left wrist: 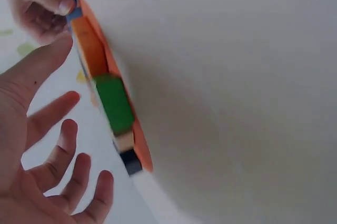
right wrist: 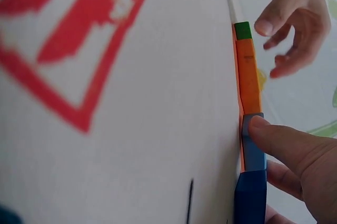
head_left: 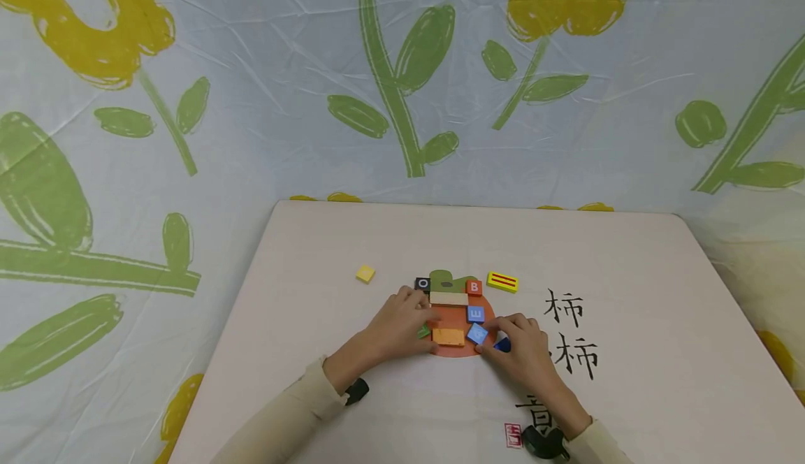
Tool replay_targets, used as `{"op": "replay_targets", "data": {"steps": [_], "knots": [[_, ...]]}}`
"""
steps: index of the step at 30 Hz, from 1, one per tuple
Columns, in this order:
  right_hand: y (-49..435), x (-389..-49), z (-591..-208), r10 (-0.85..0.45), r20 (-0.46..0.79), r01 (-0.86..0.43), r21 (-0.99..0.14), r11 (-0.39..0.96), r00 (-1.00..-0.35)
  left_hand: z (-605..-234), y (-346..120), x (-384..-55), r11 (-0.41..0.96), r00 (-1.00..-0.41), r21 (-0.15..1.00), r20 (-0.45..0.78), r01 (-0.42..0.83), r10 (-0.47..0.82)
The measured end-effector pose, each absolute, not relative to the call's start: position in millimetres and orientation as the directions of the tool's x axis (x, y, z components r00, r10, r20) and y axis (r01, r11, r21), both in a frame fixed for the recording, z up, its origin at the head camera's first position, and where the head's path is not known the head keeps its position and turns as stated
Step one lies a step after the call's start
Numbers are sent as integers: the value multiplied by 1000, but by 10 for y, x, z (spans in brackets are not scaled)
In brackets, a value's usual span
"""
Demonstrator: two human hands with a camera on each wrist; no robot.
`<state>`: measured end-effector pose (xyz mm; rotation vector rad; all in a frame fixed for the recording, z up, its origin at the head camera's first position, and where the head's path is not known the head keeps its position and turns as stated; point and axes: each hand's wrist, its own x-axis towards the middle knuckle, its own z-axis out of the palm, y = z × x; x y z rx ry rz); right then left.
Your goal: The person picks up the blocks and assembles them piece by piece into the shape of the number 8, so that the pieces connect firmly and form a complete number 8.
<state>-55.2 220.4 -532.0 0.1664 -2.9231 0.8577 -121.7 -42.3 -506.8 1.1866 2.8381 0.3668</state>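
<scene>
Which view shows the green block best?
Left wrist: the green block is large and unobstructed there, though blurry. Head shows it small, partly hidden by the left hand; right wrist, only a small part beyond the orange block.

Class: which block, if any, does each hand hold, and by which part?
Right hand: the askew light-blue letter block, pinched at its edges, thumb on the near side. Left hand: nothing held.

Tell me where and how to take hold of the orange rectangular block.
I'd pinch the orange rectangular block mid-length across its long edges, coming from above on the near side. It lies flat with both long edges largely free, while the green block and light blue block flank its short ends.
</scene>
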Motion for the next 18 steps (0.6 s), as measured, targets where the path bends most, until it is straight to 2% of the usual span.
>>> {"op": "replay_targets", "data": {"steps": [3, 7, 12, 18], "knots": [[2223, -551, -5311, -79, 119, -131, -535, 835, -990, -5054, -557, -1177, 732, -764, 240, 76, 638, 641], [2212, -556, -5301, -77, 120, -130, -534, 835, -990, -5061, -722, -1129, 792, -822, 259, 16, 553, 569], [2213, -555, -5304, -76, 117, -127, -530, 839, -990, -5107, -748, -1142, 786, -811, 291, -51, 546, 583], [2206, -553, -5317, -75, 113, -124, -526, 841, -991, -5151, -701, -1155, 772, -801, 297, -36, 562, 598]]}}
